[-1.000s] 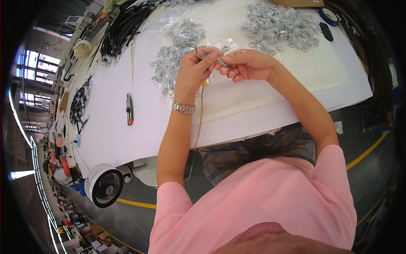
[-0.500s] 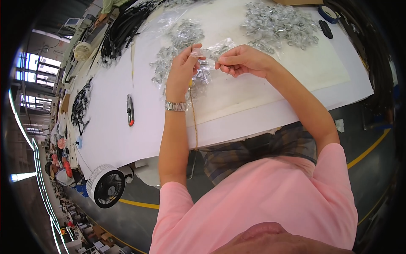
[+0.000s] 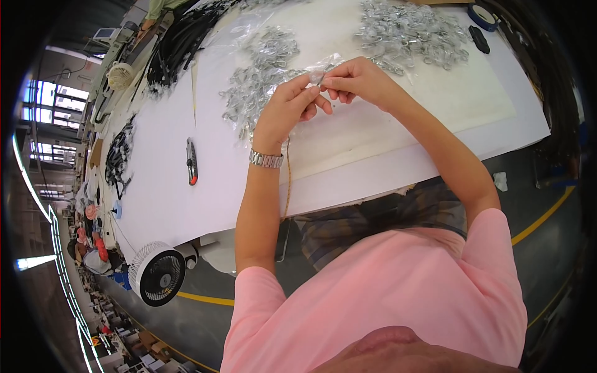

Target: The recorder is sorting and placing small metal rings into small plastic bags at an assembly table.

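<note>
2 hands meet over the white table (image 3: 161, 199): left hand (image 3: 287, 110) and right hand (image 3: 356, 79) both pinch a small clear bag (image 3: 318, 73) between closed fingertips. Piles of silver metal parts (image 3: 410, 30) lie far; bare tabletop runs near, to the table edge.

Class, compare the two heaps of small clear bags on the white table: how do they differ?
The left heap lies beside the left hand; the right heap lies farther off, beyond the right hand. The left heap runs long and narrow; the right heap spreads wider. Both hold silvery parts in clear bags.
</note>
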The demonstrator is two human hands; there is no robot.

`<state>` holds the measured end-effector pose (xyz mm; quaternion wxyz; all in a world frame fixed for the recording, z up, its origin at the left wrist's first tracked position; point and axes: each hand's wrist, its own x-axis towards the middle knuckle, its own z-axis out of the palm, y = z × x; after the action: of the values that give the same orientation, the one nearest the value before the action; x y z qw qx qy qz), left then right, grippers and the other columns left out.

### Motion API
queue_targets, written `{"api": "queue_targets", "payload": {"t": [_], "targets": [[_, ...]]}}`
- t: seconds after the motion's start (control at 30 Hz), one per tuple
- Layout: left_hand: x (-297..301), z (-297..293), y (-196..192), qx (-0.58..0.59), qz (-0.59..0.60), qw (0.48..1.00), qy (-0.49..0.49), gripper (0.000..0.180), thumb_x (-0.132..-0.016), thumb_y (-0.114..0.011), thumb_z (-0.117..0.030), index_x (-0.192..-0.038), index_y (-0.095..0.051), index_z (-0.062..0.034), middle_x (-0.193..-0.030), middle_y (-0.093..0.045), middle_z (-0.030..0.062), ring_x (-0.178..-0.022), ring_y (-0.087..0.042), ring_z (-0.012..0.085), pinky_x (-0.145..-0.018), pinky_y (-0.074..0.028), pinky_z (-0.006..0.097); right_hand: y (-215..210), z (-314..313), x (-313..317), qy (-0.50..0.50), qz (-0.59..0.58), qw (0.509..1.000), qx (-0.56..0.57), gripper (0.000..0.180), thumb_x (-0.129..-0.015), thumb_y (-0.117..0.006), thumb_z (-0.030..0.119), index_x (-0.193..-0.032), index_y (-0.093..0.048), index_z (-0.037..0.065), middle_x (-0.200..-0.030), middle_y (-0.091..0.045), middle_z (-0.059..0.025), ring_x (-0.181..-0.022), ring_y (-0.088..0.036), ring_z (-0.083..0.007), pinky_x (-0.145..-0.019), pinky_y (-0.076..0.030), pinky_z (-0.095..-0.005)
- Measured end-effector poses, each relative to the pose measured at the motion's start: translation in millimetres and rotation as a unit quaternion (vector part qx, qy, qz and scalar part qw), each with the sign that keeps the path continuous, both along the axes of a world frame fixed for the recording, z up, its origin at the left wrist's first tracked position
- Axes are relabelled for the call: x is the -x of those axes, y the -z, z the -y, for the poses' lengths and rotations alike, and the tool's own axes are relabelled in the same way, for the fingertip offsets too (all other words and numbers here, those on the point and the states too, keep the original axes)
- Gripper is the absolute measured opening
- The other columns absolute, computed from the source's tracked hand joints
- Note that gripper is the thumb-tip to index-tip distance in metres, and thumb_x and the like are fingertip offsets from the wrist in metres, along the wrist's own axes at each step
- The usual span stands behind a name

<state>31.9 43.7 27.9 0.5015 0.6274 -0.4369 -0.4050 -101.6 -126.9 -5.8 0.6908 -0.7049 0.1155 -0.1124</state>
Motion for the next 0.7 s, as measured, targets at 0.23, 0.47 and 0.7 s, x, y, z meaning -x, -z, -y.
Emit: {"api": "queue_targets", "payload": {"t": [0.23,0.47,0.7], "targets": [[6.5,9.3,20.3,0.031,0.051,0.992,-0.11,0.025,-0.103,-0.053,-0.014,-0.117,-0.07,-0.0001,-0.07,-0.066,0.0014,-0.057,-0.047,0.0048,-0.053,-0.038,0.022,0.7,-0.5,-1.1,0.015,0.012,1.0,0.014,0.019,-0.099,-0.068,0.02,-0.093,-0.077,0.003,-0.075,-0.069,-0.0015,-0.064,-0.062,-0.0076,-0.059,-0.051,-0.0221],[7.9,11.5,21.6,0.05,0.107,0.983,-0.14,0.024,-0.106,-0.054,-0.015,-0.114,-0.071,-0.0012,-0.07,-0.059,-0.0022,-0.054,-0.04,0.0008,-0.048,-0.029,0.019,2.8,1.1,-1.4,-0.01,-0.022,0.998,-0.05,0.022,-0.1,-0.069,0.025,-0.101,-0.073,0.004,-0.086,-0.072,-0.0017,-0.068,-0.065,-0.0078,-0.066,-0.055,-0.0213],[-6.7,3.7,17.9,0.125,-0.085,0.967,-0.207,0.025,-0.106,-0.058,-0.018,-0.113,-0.07,0.003,-0.072,-0.058,-0.0026,-0.052,-0.039,0.0012,-0.046,-0.027,0.018,1.6,35.2,1.2,0.186,0.177,0.928,-0.27,0.04,-0.101,-0.069,0.027,-0.129,-0.062,0.0,-0.118,-0.071,-0.0111,-0.087,-0.068,-0.0114,-0.084,-0.059,-0.0264]]}}
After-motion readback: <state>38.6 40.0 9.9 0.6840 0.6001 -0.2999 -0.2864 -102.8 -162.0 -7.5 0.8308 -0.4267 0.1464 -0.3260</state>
